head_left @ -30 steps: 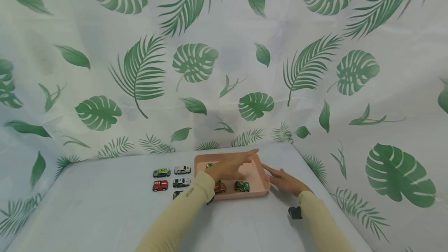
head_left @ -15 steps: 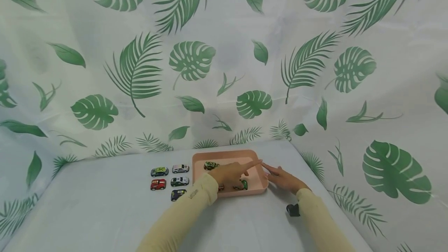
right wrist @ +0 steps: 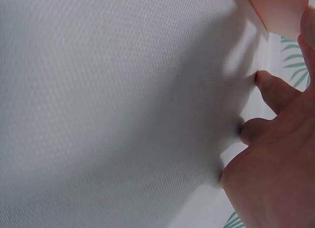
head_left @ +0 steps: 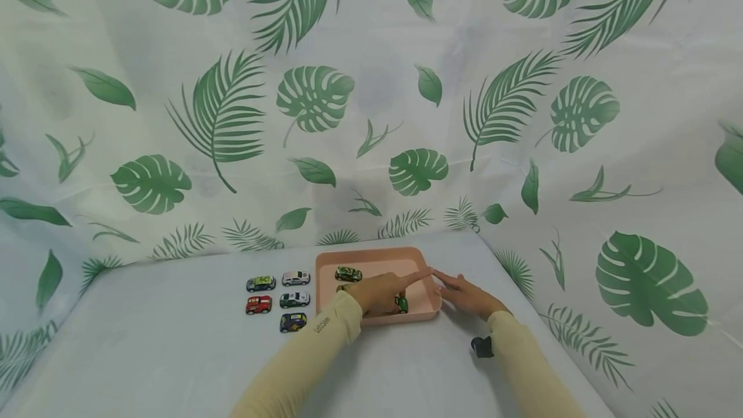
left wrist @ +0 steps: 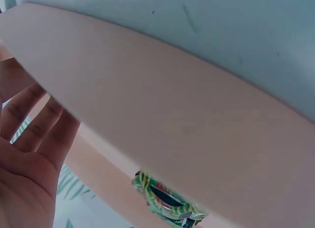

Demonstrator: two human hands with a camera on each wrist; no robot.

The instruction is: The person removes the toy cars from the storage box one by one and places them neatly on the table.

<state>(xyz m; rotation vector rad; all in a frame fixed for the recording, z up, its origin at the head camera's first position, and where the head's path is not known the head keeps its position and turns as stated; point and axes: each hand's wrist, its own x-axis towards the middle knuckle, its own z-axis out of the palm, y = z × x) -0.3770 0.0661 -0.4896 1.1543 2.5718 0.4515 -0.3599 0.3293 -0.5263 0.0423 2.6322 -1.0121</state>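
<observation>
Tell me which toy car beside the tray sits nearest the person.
The dark blue toy car, at the near end, beside the pink tray; the red car and three others sit farther back.

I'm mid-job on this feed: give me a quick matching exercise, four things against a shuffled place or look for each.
1. Red car
2. Tray
3. Left hand
4. Right hand

A. Over the tray
B. Outside the tray's right end
C. Pink, with cars inside
D. On the table, left of the tray

Pairs: 1-D, 2-C, 3-A, 4-B.

Leaf-printed white walls (head_left: 371,37) — a whitish tabletop (head_left: 145,347) below.
</observation>
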